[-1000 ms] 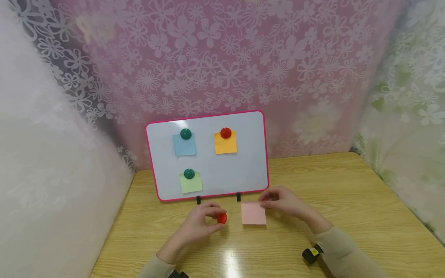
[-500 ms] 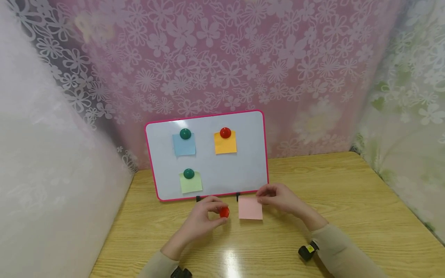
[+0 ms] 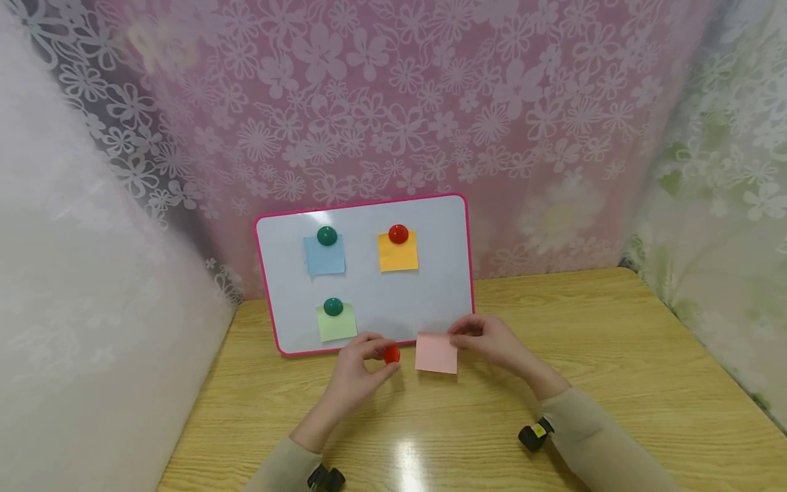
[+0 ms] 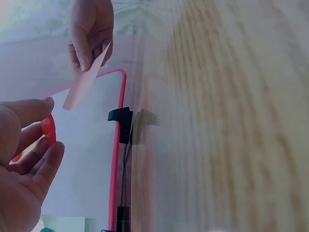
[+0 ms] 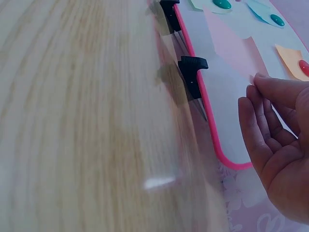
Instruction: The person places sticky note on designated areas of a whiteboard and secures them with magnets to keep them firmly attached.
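Note:
My left hand [image 3: 359,369] pinches a round red magnet [image 3: 391,354] between thumb and fingertips, just in front of the whiteboard's lower edge. By its upper right corner, my right hand [image 3: 494,344] holds a pink sticky note [image 3: 436,353], which hangs in front of the board's lower right part. A small gap separates the note from the magnet. The whiteboard [image 3: 424,301] has a pink frame and leans back. In the left wrist view the note [image 4: 87,85] is seen nearly edge-on, apart from the board.
On the board, green magnets hold a blue note [image 3: 324,257] and a light green note [image 3: 338,326]; a red magnet [image 3: 398,234] holds an orange note [image 3: 397,254]. Black clip feet [image 5: 193,72] support the lower edge. Flowered curtains [image 3: 393,102] surround the wooden table [image 3: 590,328].
Both hands have moved up and toward the board, carrying the red magnet and the pink note. The right hand has also shifted left. The notes on the board stay as they were.

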Demonstrator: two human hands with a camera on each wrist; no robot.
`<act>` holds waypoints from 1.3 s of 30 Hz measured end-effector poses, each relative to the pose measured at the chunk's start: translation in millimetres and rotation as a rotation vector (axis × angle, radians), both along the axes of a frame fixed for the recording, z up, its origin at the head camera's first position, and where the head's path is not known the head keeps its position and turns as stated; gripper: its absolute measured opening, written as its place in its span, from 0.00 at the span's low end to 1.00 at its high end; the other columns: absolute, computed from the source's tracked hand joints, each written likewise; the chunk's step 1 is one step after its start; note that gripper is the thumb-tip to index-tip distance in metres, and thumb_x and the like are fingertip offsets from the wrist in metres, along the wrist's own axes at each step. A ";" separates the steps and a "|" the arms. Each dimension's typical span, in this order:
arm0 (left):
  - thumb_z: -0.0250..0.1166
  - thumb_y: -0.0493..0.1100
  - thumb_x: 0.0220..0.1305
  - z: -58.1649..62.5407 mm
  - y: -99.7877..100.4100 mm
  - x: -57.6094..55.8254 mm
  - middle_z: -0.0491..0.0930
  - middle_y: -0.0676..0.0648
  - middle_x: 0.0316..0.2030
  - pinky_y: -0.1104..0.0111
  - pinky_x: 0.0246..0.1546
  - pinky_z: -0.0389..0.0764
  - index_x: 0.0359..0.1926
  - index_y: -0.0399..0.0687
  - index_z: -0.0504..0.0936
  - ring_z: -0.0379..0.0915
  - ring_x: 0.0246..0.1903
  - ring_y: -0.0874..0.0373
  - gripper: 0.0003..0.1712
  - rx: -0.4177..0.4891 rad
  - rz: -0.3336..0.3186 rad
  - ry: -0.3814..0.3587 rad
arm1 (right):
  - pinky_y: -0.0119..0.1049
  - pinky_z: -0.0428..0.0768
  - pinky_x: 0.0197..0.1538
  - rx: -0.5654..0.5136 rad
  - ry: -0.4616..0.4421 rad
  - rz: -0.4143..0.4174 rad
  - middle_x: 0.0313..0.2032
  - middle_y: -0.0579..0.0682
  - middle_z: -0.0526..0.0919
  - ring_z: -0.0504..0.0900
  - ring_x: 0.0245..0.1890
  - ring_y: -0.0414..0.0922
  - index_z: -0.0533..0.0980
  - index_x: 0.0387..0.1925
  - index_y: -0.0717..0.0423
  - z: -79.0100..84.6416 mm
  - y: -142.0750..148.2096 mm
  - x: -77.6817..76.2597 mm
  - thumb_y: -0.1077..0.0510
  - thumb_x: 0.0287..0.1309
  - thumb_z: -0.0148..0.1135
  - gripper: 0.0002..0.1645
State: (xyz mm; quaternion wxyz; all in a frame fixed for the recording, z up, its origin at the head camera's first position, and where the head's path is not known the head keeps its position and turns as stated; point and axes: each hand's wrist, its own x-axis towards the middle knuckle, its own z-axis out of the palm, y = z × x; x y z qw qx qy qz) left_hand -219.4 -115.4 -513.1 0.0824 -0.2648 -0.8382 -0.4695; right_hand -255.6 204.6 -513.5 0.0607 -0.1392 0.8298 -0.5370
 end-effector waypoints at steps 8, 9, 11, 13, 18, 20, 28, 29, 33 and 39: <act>0.80 0.36 0.62 7.6 5.6 -1.8 0.82 0.52 0.50 0.51 0.49 0.88 0.56 0.37 0.89 0.83 0.44 0.57 0.21 0.053 0.021 0.005 | 0.38 0.84 0.46 0.010 0.024 -0.042 0.44 0.49 0.89 0.85 0.43 0.45 0.87 0.49 0.56 6.4 -12.0 -8.1 0.54 0.68 0.75 0.13; 0.80 0.36 0.62 8.2 6.4 -2.5 0.82 0.51 0.50 0.50 0.49 0.88 0.56 0.37 0.89 0.83 0.45 0.56 0.21 0.053 0.023 0.007 | 0.38 0.84 0.47 0.008 0.028 -0.052 0.44 0.49 0.89 0.85 0.43 0.45 0.88 0.49 0.56 8.0 -14.2 -9.4 0.54 0.68 0.75 0.13; 0.80 0.36 0.62 9.4 8.1 -4.5 0.82 0.51 0.50 0.51 0.49 0.88 0.56 0.36 0.88 0.83 0.45 0.56 0.21 0.053 0.030 0.014 | 0.40 0.86 0.47 0.003 0.036 -0.068 0.43 0.49 0.90 0.85 0.42 0.45 0.88 0.48 0.56 11.3 -18.7 -12.1 0.54 0.67 0.75 0.13; 0.80 0.35 0.62 10.4 9.9 -6.5 0.82 0.50 0.50 0.54 0.50 0.88 0.55 0.36 0.89 0.83 0.46 0.55 0.21 0.053 0.036 0.026 | 0.42 0.86 0.46 0.006 0.056 -0.075 0.42 0.49 0.90 0.86 0.41 0.45 0.88 0.48 0.56 13.7 -23.0 -15.0 0.55 0.67 0.76 0.12; 0.80 0.36 0.63 13.1 16.3 -12.0 0.82 0.49 0.50 0.61 0.50 0.88 0.56 0.38 0.89 0.81 0.47 0.54 0.21 0.038 0.050 0.050 | 0.38 0.86 0.43 0.037 0.156 -0.077 0.40 0.49 0.91 0.88 0.39 0.45 0.88 0.48 0.57 15.4 -32.9 -23.7 0.59 0.65 0.77 0.11; 0.80 0.37 0.64 14.3 19.1 -14.4 0.81 0.49 0.51 0.61 0.50 0.88 0.57 0.39 0.89 0.81 0.47 0.54 0.21 0.021 0.063 0.046 | 0.37 0.86 0.42 0.045 0.188 -0.082 0.39 0.48 0.91 0.88 0.38 0.45 0.88 0.47 0.57 15.5 -36.9 -26.6 0.60 0.64 0.78 0.11; 0.79 0.36 0.64 13.9 26.4 -25.2 0.80 0.47 0.51 0.53 0.47 0.89 0.58 0.39 0.89 0.81 0.46 0.52 0.21 0.043 0.087 0.029 | 0.39 0.86 0.43 0.093 0.236 -0.123 0.38 0.45 0.91 0.87 0.37 0.44 0.89 0.42 0.53 20.1 -57.0 -34.5 0.59 0.62 0.79 0.08; 0.79 0.36 0.64 13.8 27.3 -26.5 0.80 0.47 0.51 0.53 0.46 0.89 0.58 0.40 0.89 0.81 0.46 0.53 0.21 0.046 0.092 0.029 | 0.39 0.86 0.43 0.101 0.238 -0.126 0.37 0.45 0.91 0.86 0.36 0.44 0.90 0.42 0.53 21.0 -58.7 -35.3 0.58 0.62 0.79 0.07; 0.78 0.38 0.65 14.2 30.9 -32.4 0.80 0.49 0.50 0.57 0.47 0.88 0.58 0.43 0.89 0.81 0.46 0.55 0.20 0.038 0.121 0.032 | 0.40 0.85 0.43 0.129 0.258 -0.131 0.36 0.43 0.90 0.85 0.36 0.43 0.90 0.40 0.52 23.2 -63.0 -39.1 0.58 0.63 0.79 0.06; 0.79 0.37 0.65 15.3 35.2 -40.4 0.80 0.49 0.50 0.63 0.51 0.86 0.56 0.39 0.89 0.80 0.48 0.54 0.19 0.037 0.164 0.052 | 0.42 0.86 0.45 0.144 0.289 -0.129 0.38 0.44 0.91 0.85 0.38 0.43 0.91 0.42 0.53 25.0 -66.4 -42.5 0.57 0.65 0.77 0.06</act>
